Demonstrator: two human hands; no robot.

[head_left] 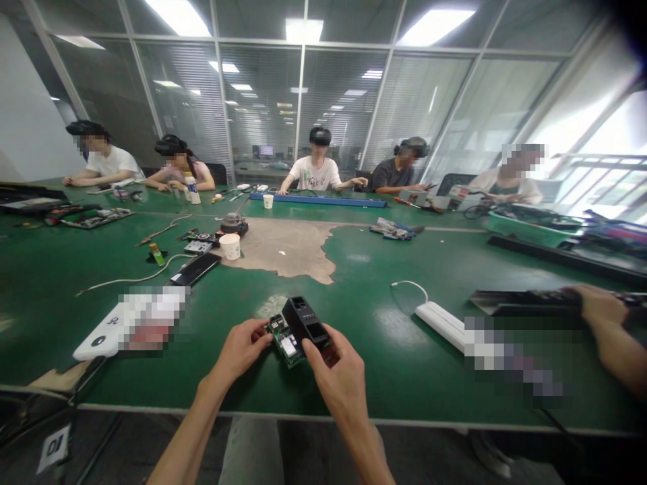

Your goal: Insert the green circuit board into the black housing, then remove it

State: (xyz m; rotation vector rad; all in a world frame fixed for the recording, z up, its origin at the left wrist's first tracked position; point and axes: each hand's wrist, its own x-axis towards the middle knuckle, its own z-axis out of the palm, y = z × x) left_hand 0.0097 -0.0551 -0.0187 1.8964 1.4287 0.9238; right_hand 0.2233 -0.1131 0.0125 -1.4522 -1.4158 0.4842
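My left hand (246, 345) pinches the left edge of a green circuit board (287, 345), which carries a white-labelled part and dark components. Beside it on the right, my right hand (341, 364) is closed around a black plastic housing (306, 322) with rectangular openings. The housing is tilted and sits right against the board, covering part of its right side. Both are over the green table (404, 384) near its front edge. Whether board and housing are joined, I cannot tell.
A white power bank-like case (96, 337) and a black phone-like slab (196, 268) lie left. A white strip (439, 325) with a cable lies right. Paper cup (230, 247) and gloves (394, 229) stand farther back. Another person's hand (604, 310) holds a black bar at right; several people sit opposite.
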